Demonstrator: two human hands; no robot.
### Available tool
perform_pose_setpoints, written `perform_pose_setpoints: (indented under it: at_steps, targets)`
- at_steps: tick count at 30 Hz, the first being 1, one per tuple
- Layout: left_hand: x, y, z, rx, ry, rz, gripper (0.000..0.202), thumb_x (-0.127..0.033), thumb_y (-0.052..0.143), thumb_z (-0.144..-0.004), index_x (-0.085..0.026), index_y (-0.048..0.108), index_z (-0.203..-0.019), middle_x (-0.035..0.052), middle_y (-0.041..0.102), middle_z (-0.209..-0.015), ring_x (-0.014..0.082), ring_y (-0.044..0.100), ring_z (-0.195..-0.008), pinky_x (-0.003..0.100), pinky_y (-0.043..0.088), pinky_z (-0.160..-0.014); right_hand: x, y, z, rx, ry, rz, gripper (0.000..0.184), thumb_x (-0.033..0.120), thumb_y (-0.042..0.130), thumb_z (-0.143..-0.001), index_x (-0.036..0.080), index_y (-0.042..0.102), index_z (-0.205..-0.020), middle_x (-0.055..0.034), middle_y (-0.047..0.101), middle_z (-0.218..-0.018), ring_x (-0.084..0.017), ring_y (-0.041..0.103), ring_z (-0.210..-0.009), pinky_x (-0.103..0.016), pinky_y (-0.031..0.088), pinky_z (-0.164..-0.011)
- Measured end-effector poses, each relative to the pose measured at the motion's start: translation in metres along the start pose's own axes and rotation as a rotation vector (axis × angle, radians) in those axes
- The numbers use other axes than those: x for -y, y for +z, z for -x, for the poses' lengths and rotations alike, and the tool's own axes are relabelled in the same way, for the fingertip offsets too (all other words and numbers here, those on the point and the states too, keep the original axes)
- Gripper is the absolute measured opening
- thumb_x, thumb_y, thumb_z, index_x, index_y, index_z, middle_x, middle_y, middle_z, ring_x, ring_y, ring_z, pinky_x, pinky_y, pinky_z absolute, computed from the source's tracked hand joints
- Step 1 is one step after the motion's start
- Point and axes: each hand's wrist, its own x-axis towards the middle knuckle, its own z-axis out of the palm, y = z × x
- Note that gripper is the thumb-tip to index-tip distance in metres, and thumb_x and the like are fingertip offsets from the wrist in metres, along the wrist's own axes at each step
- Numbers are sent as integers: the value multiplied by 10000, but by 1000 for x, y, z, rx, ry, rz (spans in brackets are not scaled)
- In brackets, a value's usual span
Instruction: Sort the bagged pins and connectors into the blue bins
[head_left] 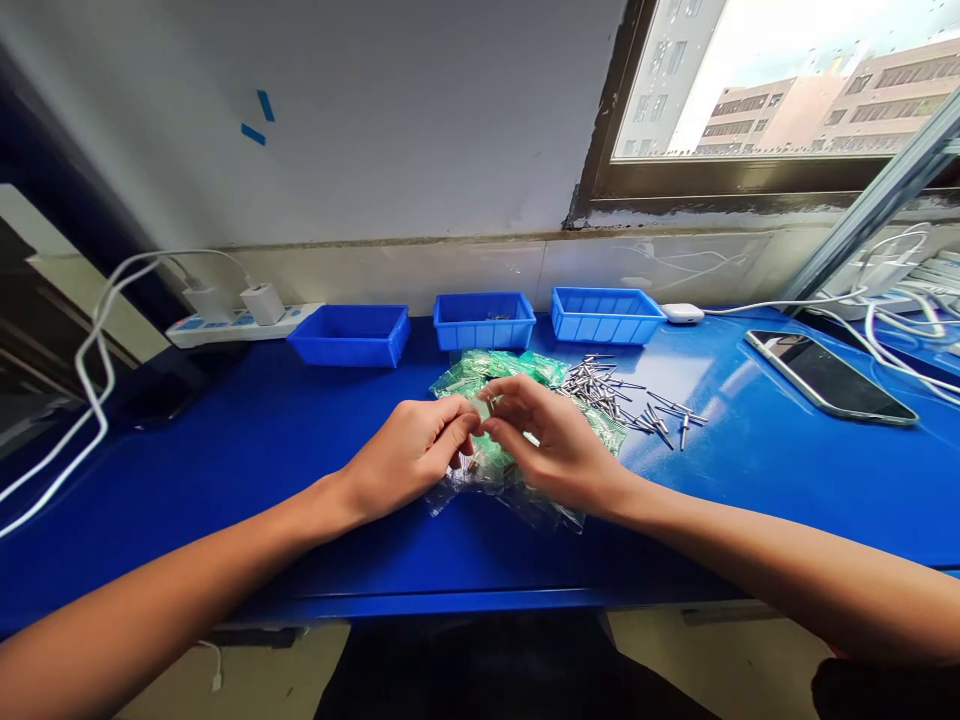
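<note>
Over a pile of small clear plastic bags with green print (469, 372), my two hands meet at the fingertips. My left hand (416, 450) is closed in a pinch on the edge of a small clear plastic bag (480, 408). Curved towards it, my right hand (551, 440) has thumb and fingertips drawn together at the same bag; what they grip is too small to make out. Just right of the pile lies a loose heap of silver pop rivets (600, 388), with several more spread further right.
Three blue bins stand along the wall: a left bin (349, 335), a middle bin (484, 322) with a few small pieces inside, and a right bin (607, 316). A phone (829, 378) lies at right. Chargers sit in a power strip (247, 325); white cables (97, 340) hang at left.
</note>
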Motion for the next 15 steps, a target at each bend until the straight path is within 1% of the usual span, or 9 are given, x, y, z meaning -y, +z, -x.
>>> perform_pose_setpoints:
  at_steps: [3, 4, 7, 10, 15]
  targets:
    - [0, 1, 1, 18, 6, 25, 301, -337, 401, -919, -167, 546, -717, -8, 608, -647, 111, 562, -555, 207, 421, -548, 3, 0, 0, -58, -25, 12, 30, 188, 443, -847, 180, 470, -836, 3, 553, -702, -99, 498, -613, -239, 390, -569]
    - [0, 1, 1, 25, 10, 26, 299, -340, 400, -920, -168, 548, -725, -5, 614, -659, 115, 567, -566, 209, 425, -555, 4, 0, -1, -53, -36, 47, 59, 184, 431, -851, 184, 456, -797, 6, 544, -690, -95, 484, -598, -235, 376, -559]
    - [1, 2, 1, 37, 0, -2, 312, -344, 384, -923, -168, 543, -719, 8, 618, -669, 126, 569, -585, 217, 423, -557, 5, -3, -2, 30, -58, 221, 127, 176, 384, -872, 192, 429, -754, 23, 488, -633, -89, 412, -537, -230, 308, -521]
    - [1, 4, 2, 49, -10, -39, 337, -344, 360, -927, -173, 519, -684, 15, 614, -658, 131, 560, -584, 221, 414, -550, 2, -5, -2, 113, -74, 417, 143, 181, 343, -890, 195, 402, -761, 22, 455, -613, -99, 361, -515, -246, 255, -513]
    - [-1, 5, 2, 45, 30, -124, 319, -340, 363, -918, -183, 492, -671, 8, 587, -622, 126, 528, -546, 223, 388, -523, 0, -5, 0, 185, -142, 563, 118, 111, 316, -846, 198, 361, -779, 10, 474, -611, -108, 329, -488, -260, 217, -492]
